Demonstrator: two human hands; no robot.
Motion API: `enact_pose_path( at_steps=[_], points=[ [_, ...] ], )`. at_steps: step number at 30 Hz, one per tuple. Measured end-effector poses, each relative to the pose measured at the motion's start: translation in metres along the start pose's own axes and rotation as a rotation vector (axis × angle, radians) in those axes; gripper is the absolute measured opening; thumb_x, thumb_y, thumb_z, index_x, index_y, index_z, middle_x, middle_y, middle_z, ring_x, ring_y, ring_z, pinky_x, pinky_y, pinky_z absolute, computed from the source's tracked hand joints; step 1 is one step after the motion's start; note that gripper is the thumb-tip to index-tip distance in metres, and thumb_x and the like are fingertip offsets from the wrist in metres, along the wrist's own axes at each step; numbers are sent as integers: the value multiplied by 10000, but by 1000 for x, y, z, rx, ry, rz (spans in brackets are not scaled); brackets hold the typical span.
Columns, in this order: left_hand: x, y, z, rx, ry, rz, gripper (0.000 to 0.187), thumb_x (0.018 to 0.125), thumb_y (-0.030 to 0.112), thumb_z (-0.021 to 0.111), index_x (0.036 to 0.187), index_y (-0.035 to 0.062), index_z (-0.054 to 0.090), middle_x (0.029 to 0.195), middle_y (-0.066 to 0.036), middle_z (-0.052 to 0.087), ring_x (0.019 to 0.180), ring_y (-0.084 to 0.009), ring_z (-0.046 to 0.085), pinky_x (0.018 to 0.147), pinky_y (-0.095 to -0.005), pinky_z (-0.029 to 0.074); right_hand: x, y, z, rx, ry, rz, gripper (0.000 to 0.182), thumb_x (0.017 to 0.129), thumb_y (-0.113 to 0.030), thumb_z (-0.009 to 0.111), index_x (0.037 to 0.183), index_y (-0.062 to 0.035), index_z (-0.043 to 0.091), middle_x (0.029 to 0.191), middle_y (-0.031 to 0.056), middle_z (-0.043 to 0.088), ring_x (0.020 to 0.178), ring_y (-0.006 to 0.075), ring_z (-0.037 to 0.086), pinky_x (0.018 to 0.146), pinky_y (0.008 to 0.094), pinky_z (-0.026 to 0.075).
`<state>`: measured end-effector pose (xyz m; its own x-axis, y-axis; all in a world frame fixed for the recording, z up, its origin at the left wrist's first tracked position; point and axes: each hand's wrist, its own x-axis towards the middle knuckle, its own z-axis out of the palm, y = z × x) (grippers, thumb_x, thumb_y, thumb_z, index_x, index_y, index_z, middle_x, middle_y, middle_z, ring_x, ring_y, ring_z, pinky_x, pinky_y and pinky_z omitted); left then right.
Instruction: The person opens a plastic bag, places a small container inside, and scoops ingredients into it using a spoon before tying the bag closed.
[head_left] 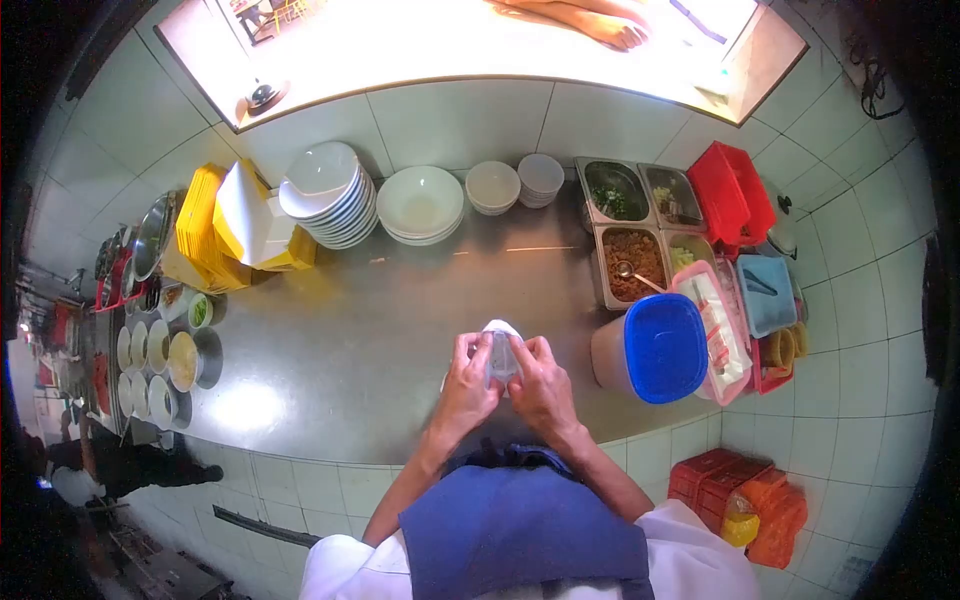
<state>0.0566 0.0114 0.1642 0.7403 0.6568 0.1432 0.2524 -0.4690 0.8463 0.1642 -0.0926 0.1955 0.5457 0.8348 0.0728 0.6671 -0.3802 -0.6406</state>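
Both hands meet over the front part of the steel counter. My left hand [468, 388] pinches the left side of a small translucent plastic item [502, 358], maybe a lid or small container. On its other side, my right hand [541, 390] closes its fingers on the same item. Something white shows just behind the item, between the fingertips. What exactly the item is cannot be made out.
White bowls [421, 200] and stacked plates [322, 180] line the back. Yellow holders [207, 225] and small bowls [183, 360] are left. Right: food trays [632, 262], blue-lidded tub [665, 348], red basket [733, 195]. A person [130, 462] is far left; another person's arm [590, 20] shows through the opening.
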Motion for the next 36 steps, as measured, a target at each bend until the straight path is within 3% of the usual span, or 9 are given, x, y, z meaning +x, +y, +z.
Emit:
enact_pose_path(
  at_steps=[13, 19, 22, 25, 26, 29, 31, 34, 36],
  points=[
    [-5, -23, 27, -12, 39, -145, 655, 731, -36, 635, 1378, -66, 534, 1120, -203, 577, 1005, -371, 629, 890, -411, 534, 7, 11, 20, -81, 5, 72, 598, 749, -4, 645, 1326, -148, 586, 1089, 143, 598, 805, 388, 676, 678, 493, 573],
    [9, -43, 35, 15, 93, -215, 601, 736, -40, 640, 1332, 35, 635, 1022, -181, 606, 939, -349, 641, 868, -414, 534, 15, 31, 33, -102, -20, 125, 621, 762, -23, 650, 1370, -105, 551, 1136, 181, 588, 843, 422, 671, 724, 519, 568],
    [18, -50, 34, 92, 163, -182, 529, 759, -55, 638, 1263, 88, 703, 993, -120, 613, 887, -257, 641, 819, -358, 537, 20, 34, 35, -93, -27, 172, 625, 774, -27, 642, 1388, -70, 535, 1158, 207, 579, 877, 437, 665, 751, 521, 565],
    [26, -65, 15, -230, -71, -288, 455, 797, -1, 717, 1223, 160, 733, 952, -77, 595, 842, -202, 614, 751, -335, 528, 27, 40, 40, -83, -11, 182, 617, 788, -24, 630, 1396, -54, 529, 1169, 216, 573, 901, 439, 661, 768, 514, 563],
    [25, -70, 7, -306, -23, -252, 374, 822, 107, 797, 1189, 146, 737, 927, -43, 600, 822, -146, 587, 715, -288, 512, 27, 48, 42, -71, -9, 171, 612, 793, -24, 630, 1396, -55, 529, 1175, 212, 573, 904, 438, 661, 773, 513, 561],
    [14, -65, -40, -142, -25, -227, 322, 831, 173, 822, 1138, 122, 740, 916, -55, 608, 817, -161, 594, 720, -306, 524, 24, 60, 40, -13, -8, 160, 545, 837, -57, 645, 1373, -94, 558, 1192, 214, 563, 892, 435, 664, 765, 505, 559],
    [-11, -69, -52, -71, -47, -292, 367, 808, 215, 842, 1121, 84, 701, 977, -63, 610, 840, -169, 601, 736, -316, 536, 22, 51, 30, 27, 3, 107, 498, 855, -61, 638, 1346, -102, 567, 1194, 224, 552, 898, 456, 666, 759, 525, 563],
    [-51, -76, -49, -38, -39, -427, 501, 772, 253, 872, 1148, 56, 605, 1035, -77, 584, 894, -189, 605, 757, -331, 548, 8, 40, 26, -59, 161, -85, 359, 885, -119, 677, 1241, -125, 631, 1134, 219, 603, 867, 384, 673, 740, 450, 556],
    [-69, -79, -28, -90, 72, -465, 520, 769, 241, 873, 1144, 43, 572, 1034, -83, 576, 900, -194, 601, 760, -335, 546, -1, 37, 34, 66, -26, -58, 361, 880, -116, 686, 1232, -104, 607, 1095, 224, 622, 896, 404, 675, 735, 486, 547]
  ],
)
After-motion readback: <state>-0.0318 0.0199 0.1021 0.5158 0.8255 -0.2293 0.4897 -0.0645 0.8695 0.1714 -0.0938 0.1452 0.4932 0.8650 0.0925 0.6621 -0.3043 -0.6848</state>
